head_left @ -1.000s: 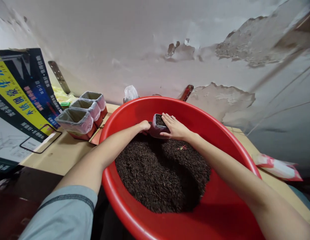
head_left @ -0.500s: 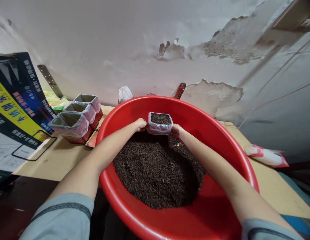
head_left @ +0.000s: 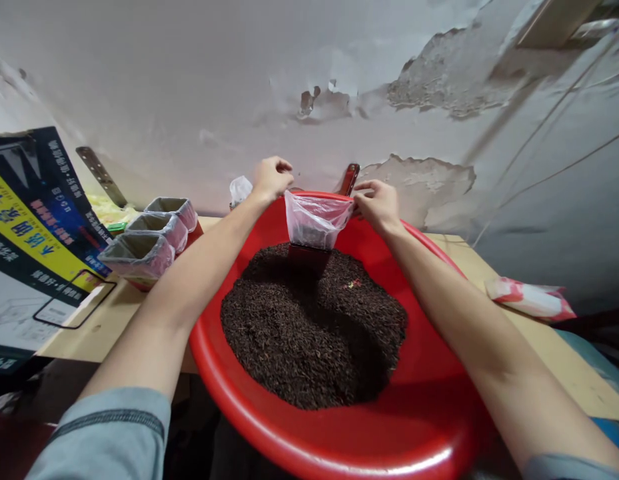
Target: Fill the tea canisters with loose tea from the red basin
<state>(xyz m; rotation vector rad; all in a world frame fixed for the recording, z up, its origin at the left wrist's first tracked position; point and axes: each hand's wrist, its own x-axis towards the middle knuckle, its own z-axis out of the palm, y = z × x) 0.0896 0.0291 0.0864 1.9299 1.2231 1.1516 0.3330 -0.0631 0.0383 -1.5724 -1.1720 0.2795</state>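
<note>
A large red basin [head_left: 439, 407] holds a heap of dark loose tea leaves [head_left: 314, 333]. At its far side a small red box [head_left: 308, 257] stands on the heap. A clear plastic bag [head_left: 316, 220] with tea in its bottom sticks up out of the box. My left hand [head_left: 272, 177] pinches the bag's left top edge. My right hand [head_left: 376, 203] pinches the right top edge. Both hands are closed on the bag, above the basin's far rim.
Three red boxes lined with plastic bags [head_left: 149, 240] stand in a row on the wooden table [head_left: 104, 320] at the left. A printed carton [head_left: 29, 227] leans further left. A red-and-white packet [head_left: 532, 298] lies at the right. A peeling wall rises behind the basin.
Both hands let go of the filled box's sides and rose, pulling the bag's edges up out of the box. The box now stands on the tea heap.
</note>
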